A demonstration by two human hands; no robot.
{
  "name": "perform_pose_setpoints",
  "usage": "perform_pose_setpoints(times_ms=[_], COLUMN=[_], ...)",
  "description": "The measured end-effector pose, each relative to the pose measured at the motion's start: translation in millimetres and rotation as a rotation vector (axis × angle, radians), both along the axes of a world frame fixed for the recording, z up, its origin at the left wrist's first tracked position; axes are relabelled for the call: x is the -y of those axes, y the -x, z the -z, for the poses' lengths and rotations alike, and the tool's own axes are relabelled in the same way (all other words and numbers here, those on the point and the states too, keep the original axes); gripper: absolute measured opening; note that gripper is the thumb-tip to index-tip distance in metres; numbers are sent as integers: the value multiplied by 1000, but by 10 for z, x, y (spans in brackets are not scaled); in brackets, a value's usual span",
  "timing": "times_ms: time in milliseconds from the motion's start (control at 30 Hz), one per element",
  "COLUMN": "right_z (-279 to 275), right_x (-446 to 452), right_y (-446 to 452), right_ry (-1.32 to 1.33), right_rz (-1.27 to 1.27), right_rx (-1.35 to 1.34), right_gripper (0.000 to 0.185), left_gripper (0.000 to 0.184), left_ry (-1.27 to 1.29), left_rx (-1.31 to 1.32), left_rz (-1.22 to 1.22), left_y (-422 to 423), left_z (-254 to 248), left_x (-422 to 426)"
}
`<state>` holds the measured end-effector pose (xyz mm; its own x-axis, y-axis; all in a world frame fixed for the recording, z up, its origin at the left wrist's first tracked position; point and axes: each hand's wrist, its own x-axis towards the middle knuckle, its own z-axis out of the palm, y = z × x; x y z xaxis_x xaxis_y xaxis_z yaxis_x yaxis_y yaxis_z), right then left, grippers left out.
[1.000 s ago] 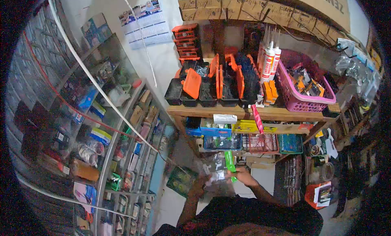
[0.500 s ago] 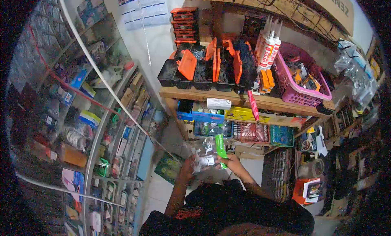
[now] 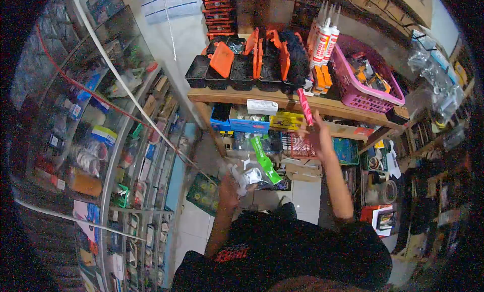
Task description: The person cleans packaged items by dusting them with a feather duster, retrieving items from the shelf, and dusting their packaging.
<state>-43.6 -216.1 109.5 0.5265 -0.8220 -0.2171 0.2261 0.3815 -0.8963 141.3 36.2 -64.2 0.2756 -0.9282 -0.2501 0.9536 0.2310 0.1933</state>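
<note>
A clear plastic bag [image 3: 245, 177] with a green header strip [image 3: 265, 160] and whitish items inside is held in my left hand [image 3: 230, 189], low in the middle of the view. My right hand [image 3: 318, 136] is raised in front of the wooden shelf, its fingers apart and nothing seen in it. Just above its fingers a pink wrapped item [image 3: 305, 107] hangs over the shelf's front edge.
Black bins with orange lids [image 3: 242, 68], white sealant tubes [image 3: 324, 42] and a pink basket [image 3: 370, 98] stand on the wooden shelf [image 3: 232, 95]. Glass display shelves [image 3: 118, 166] run along the left. A green crate [image 3: 203, 192] sits on the floor.
My right hand has let go of the bag and moved up and right toward the pink item. The bag stays in my left hand, and the view has shifted, with the shelf now higher.
</note>
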Motion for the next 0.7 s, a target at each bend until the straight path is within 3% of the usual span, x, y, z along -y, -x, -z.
perform_pose_setpoints(times_ms=[100,167,267,367,433,467,567,633,700], right_z=[-484,-373,-475,-607,-572,-459,-234,460,732], right_x=[67,426,413,214,49,8,-238,-93,-243], right_y=[-226,-234,-246,-236,-155,-107,71,293,460], right_ry=[105,51,51,77,84,39,-69,222,308], right_rz=[-38,-199,-336,-331,-292,-200,-304,-292,-240], right_rx=[92,175,342,373,332,246,177,3,-68], right_gripper=[38,30,25,27,28,23,21,25,31], left_gripper=[41,41,42,45,46,47,49,47,44], left_ry=[83,-21,85,238,322,371,396,256,178], left_rx=[140,206,59,-32,-14,2,72,129,158], left_rz=[-21,-130,-157,-178,-183,-173,-208,-277,-292], left_y=[99,-14,-151,-249,-224,-181,-115,-180,-279], left_z=[-721,-192,106,204,-214,-527,-1099,-1001,-902], left_x=[-7,-31,-2,40,60,64,109,150,174])
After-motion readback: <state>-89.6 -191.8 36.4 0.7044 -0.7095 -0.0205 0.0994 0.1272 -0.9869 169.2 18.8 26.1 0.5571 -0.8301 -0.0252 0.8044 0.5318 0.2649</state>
